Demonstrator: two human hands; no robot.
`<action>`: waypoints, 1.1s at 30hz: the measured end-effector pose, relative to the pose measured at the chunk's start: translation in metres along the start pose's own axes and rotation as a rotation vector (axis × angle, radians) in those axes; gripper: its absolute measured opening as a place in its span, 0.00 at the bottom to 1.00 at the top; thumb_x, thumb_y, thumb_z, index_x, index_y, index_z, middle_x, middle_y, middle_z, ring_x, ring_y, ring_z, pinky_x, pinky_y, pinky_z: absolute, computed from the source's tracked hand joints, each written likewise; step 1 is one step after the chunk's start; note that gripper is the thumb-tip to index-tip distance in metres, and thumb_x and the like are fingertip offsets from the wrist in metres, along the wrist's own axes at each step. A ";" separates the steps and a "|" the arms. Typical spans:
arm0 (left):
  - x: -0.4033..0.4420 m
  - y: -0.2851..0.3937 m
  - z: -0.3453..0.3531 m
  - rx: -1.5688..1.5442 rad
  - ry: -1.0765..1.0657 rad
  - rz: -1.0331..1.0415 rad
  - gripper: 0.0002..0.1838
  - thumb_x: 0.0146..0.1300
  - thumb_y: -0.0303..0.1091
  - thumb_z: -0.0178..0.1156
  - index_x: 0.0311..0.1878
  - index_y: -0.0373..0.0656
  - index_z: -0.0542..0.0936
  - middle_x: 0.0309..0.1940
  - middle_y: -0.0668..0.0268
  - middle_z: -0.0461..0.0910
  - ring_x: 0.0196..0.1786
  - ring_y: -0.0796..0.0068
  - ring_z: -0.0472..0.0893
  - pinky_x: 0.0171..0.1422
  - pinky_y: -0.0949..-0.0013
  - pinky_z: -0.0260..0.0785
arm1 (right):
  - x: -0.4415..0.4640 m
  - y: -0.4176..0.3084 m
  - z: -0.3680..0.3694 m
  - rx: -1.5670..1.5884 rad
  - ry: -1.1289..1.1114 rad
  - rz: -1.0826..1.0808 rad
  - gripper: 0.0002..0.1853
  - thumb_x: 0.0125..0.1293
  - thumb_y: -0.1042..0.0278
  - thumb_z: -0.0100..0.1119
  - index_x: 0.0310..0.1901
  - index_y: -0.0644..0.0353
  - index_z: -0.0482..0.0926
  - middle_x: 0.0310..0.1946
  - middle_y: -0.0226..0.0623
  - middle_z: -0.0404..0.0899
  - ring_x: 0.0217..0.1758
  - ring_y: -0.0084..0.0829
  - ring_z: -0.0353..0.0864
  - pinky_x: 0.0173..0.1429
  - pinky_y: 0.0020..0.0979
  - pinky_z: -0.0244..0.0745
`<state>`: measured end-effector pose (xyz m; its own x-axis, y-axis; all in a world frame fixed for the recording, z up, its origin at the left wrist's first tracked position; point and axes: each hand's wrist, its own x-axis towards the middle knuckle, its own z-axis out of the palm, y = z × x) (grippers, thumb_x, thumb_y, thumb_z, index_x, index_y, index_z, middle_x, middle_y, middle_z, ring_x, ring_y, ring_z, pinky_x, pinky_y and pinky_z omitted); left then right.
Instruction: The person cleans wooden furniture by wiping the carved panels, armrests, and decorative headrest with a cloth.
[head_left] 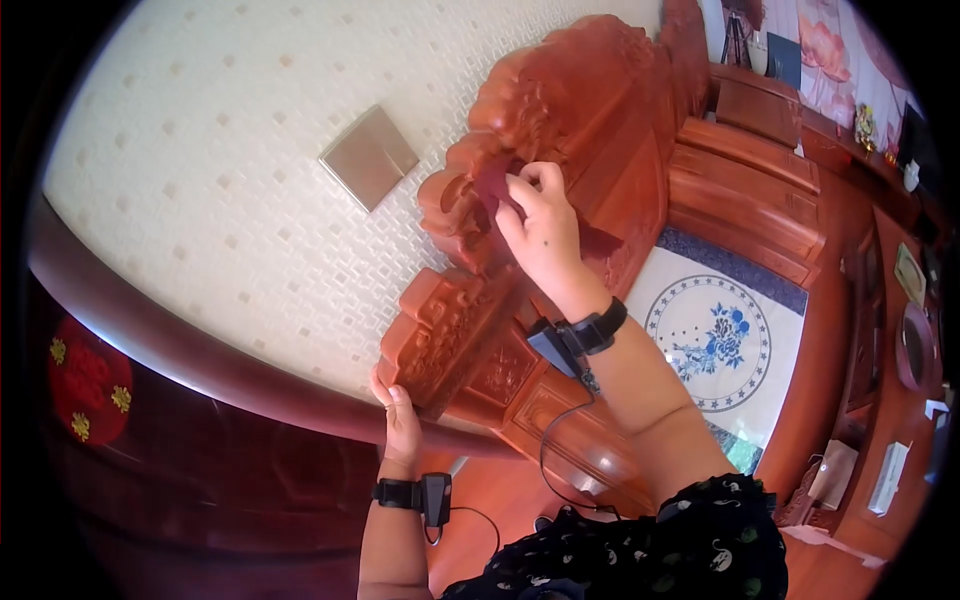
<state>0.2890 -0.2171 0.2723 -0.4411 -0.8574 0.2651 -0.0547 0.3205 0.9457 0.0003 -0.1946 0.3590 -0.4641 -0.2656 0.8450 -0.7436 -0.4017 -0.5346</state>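
My right hand (pixel 545 235) pinches a dark red cloth (pixel 492 187) and presses it against the carved wooden seat back (pixel 560 90). Part of the cloth hangs below the hand, over the wood. At the lower end of the same seat back, my left hand (pixel 402 425) grips the edge of the carved corner, with the thumb in front and some fingers hidden behind. Both wrists wear black straps with small boxes and cables.
Behind the seat back is a patterned wall with a square switch plate (pixel 369 158). A seat cushion with a blue flower print (pixel 700 345) lies on the wooden seat. A wooden table (pixel 880 440) with several items stands at right, a dark door (pixel 220 480) at left.
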 end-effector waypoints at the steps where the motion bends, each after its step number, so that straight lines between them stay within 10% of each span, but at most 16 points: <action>1: 0.001 -0.001 0.000 -0.018 -0.013 0.015 0.34 0.70 0.51 0.33 0.68 0.40 0.36 0.65 0.56 0.52 0.66 0.67 0.53 0.70 0.65 0.43 | 0.000 -0.003 0.007 -0.033 -0.002 -0.031 0.10 0.51 0.73 0.56 0.37 0.57 0.74 0.36 0.40 0.66 0.34 0.44 0.73 0.34 0.39 0.71; 8: 0.001 0.007 0.001 0.057 -0.036 0.059 0.33 0.70 0.49 0.34 0.68 0.42 0.35 0.64 0.56 0.54 0.66 0.68 0.54 0.69 0.65 0.44 | -0.008 -0.023 0.007 -0.100 -0.193 -0.243 0.13 0.48 0.74 0.59 0.38 0.54 0.75 0.38 0.36 0.69 0.39 0.39 0.74 0.35 0.35 0.72; 14: -0.003 0.015 0.005 0.049 -0.004 -0.049 0.34 0.70 0.53 0.32 0.69 0.43 0.36 0.66 0.58 0.51 0.68 0.68 0.51 0.71 0.65 0.40 | 0.003 0.007 0.017 0.089 -0.010 0.074 0.13 0.49 0.73 0.58 0.39 0.55 0.76 0.40 0.39 0.68 0.39 0.43 0.74 0.39 0.37 0.72; 22: 0.001 0.002 0.002 0.044 0.015 0.046 0.27 0.72 0.42 0.32 0.68 0.42 0.40 0.63 0.56 0.55 0.64 0.68 0.55 0.68 0.67 0.45 | -0.006 -0.018 0.008 -0.041 -0.156 -0.135 0.13 0.49 0.73 0.58 0.39 0.54 0.76 0.37 0.37 0.68 0.37 0.41 0.74 0.36 0.37 0.72; 33: 0.001 0.010 0.003 0.080 -0.047 0.052 0.33 0.70 0.52 0.31 0.69 0.44 0.37 0.66 0.56 0.49 0.68 0.65 0.53 0.70 0.64 0.43 | 0.000 -0.013 0.000 0.051 -0.145 -0.008 0.10 0.52 0.71 0.57 0.38 0.56 0.75 0.37 0.40 0.68 0.35 0.43 0.74 0.37 0.39 0.72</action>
<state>0.2855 -0.2134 0.2810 -0.4866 -0.8195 0.3027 -0.1014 0.3972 0.9121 0.0093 -0.1893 0.3659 -0.3813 -0.3840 0.8409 -0.7199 -0.4474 -0.5307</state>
